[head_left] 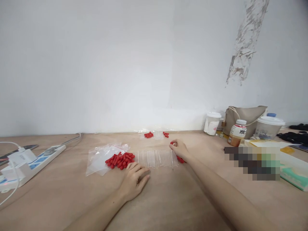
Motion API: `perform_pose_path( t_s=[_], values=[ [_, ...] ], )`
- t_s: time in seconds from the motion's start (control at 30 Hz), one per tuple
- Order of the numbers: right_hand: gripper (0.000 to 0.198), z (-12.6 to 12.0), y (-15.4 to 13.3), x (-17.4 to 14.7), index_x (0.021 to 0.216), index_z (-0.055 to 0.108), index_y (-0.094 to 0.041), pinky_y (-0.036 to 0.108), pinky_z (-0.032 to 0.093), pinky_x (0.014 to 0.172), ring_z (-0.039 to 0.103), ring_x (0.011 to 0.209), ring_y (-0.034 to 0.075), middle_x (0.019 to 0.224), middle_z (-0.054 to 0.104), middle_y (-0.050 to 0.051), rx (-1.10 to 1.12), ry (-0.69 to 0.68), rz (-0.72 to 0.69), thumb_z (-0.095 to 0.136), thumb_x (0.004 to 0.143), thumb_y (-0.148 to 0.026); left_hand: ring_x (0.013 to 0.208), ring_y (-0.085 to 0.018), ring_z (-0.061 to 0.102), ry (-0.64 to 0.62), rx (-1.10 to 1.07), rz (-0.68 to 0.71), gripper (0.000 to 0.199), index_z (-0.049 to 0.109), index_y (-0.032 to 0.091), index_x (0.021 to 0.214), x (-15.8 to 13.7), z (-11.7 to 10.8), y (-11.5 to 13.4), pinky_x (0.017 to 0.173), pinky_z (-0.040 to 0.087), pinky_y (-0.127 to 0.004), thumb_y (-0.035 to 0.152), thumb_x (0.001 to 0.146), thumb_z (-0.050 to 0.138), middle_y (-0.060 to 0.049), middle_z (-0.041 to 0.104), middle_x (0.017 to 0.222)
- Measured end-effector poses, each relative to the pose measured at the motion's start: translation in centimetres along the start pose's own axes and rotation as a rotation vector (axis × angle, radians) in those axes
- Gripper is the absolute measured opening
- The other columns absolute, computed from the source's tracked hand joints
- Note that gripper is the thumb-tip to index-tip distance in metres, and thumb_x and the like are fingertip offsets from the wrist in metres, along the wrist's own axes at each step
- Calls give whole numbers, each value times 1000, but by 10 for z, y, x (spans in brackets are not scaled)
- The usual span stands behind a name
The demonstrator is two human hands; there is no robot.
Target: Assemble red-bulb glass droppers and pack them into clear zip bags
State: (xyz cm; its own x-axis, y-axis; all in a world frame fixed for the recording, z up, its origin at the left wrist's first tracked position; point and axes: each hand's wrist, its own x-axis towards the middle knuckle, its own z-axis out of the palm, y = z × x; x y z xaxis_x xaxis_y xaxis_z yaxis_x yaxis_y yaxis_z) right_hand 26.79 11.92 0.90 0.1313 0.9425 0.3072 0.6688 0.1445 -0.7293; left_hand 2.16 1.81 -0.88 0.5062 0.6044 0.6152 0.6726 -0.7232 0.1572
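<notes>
A pile of red rubber bulbs [119, 160] lies left of centre. My left hand [136, 178] rests on the table at the pile's near right edge, its fingers loosely curved and the thumb apart, with nothing visible in it. Clear thin tubes [154, 158] lie side by side in a row to the right of the pile. Over the row's right end, my right hand [179, 149] pinches the red top of a dropper [172, 160], whose slim clear tube points down toward me. More red bulbs [181, 159] show partly behind my right wrist.
Clear plastic bags [98, 158] lie left of the pile. Near the wall is another bag with red pieces [148, 135]. A power strip [38, 163] with cables stands left; a lidded cup [212, 123], a bottle [237, 133] and a grey bag [245, 118] stand right.
</notes>
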Motion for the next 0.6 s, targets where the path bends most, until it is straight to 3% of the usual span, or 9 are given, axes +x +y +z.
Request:
perform_pose_path(
  t_s=[0.23, 0.6],
  values=[
    [15, 23, -9, 4, 81, 59, -22, 38, 30, 78, 56, 82, 21, 77, 64, 2, -185, 3, 36, 51, 70, -29, 76, -19, 51, -36, -25, -10, 16, 62, 22, 89, 0, -1, 1, 71, 37, -35, 24, 83, 48, -4, 61, 81],
    [28, 25, -2, 0, 92, 57, -20, 40, 30, 79, 56, 84, 23, 82, 65, 5, -272, 10, 45, 49, 72, -38, 74, -19, 50, -70, -36, -20, 17, 62, 22, 87, 0, -2, 2, 70, 37, -34, 22, 84, 45, -3, 61, 79]
  ],
)
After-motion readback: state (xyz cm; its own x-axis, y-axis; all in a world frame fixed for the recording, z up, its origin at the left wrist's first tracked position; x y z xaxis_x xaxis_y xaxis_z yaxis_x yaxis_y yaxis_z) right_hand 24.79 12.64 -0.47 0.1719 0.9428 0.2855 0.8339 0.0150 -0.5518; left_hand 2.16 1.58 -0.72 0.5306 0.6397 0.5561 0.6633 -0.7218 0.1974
